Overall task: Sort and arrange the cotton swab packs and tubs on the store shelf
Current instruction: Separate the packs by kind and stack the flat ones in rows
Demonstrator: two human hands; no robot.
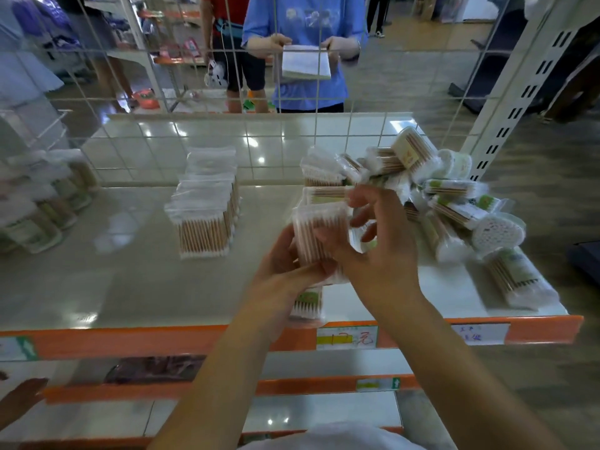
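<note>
While both hands grip a swab pack; price tag illegible.

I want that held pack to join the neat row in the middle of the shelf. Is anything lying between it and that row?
Nothing visible does. The hands hold the swab pack just right of the neat row, and the shelf surface between them shows bare. The jumbled pile lies on the far side, to the right.

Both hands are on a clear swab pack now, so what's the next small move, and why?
Probably carry the clear flat pack of wooden cotton swabs, held by the left hand and right hand, left onto the neat row of matching packs, since the jumbled heap remains unsorted.
</note>
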